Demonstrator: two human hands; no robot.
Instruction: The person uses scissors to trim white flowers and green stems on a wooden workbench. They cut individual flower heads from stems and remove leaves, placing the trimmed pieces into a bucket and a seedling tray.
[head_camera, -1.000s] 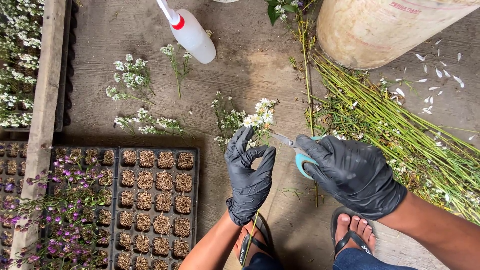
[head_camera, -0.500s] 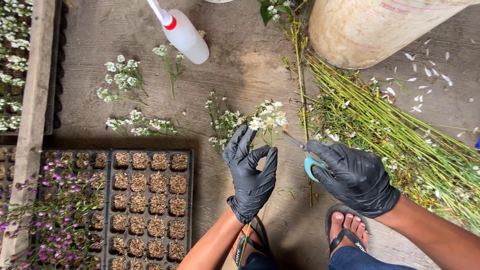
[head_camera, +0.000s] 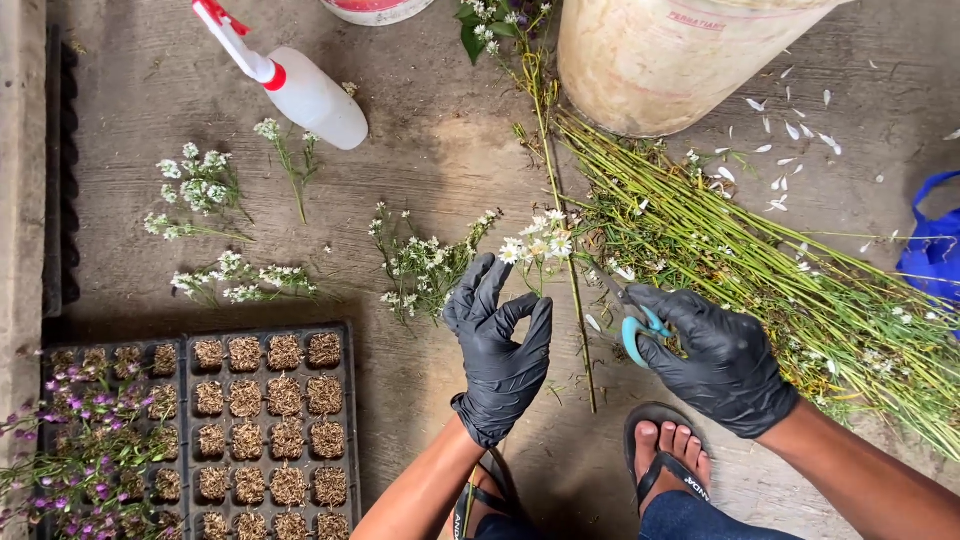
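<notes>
My left hand (head_camera: 500, 350), in a black glove, pinches the thin stem of a white-flowered sprig (head_camera: 538, 246) between thumb and forefinger, the other fingers fanned out above. The sprig stands just above that hand, its blooms level with the lower edge of the bucket's shadow. My right hand (head_camera: 722, 358), also gloved in black, is curled around teal-handled scissors (head_camera: 628, 318); the blades point toward the sprig, though I cannot tell whether they are parted, since the tips are lost among the stems.

Taking the large cream bucket (head_camera: 680, 60) as landmark: a long heap of stripped green stems (head_camera: 800, 290) runs from its base down and to the right, passing behind my right hand. White petals (head_camera: 790, 130) lie scattered on the concrete floor (head_camera: 440, 140) just right of the bucket. A white spray bottle with a red nozzle (head_camera: 300, 85) lies on its side well left of the bucket. Below the bottle, several cut flower sprigs (head_camera: 215, 225) lie apart from one another, and one more cluster (head_camera: 425, 265) rests just left of my left hand. A black seedling tray (head_camera: 265, 420) sits far below and left of the bucket, its left cells carrying small purple-flowered plants (head_camera: 70, 450). My sandalled foot (head_camera: 670, 450) shows beneath my right hand.
</notes>
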